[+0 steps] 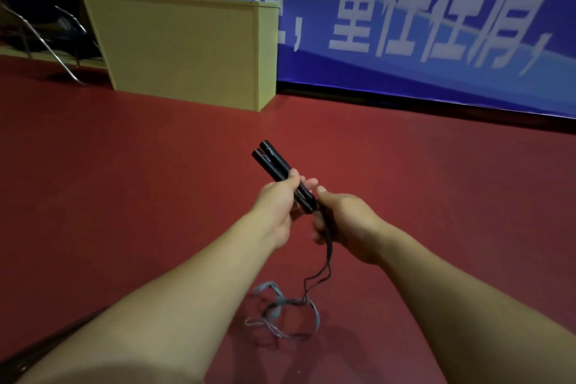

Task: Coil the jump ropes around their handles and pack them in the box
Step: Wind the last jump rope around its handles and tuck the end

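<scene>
Two black jump-rope handles point(274, 162) lie side by side, pointing up and away from me. My left hand point(276, 206) grips them around their lower half. Just right of it, my right hand point(346, 221) holds the thin black rope point(327, 259) where it leaves the handles' lower end. The rope hangs down from that hand to the red floor, where it ends in a loose tangle together with a grey-blue cord point(282, 305). No packing box is in sight.
A yellow wooden panel point(184, 47) stands on the red floor point(124, 165) ahead on the left. A blue banner with white characters point(420, 9) covers the far wall. A metal chair frame point(46, 44) sits at the far left.
</scene>
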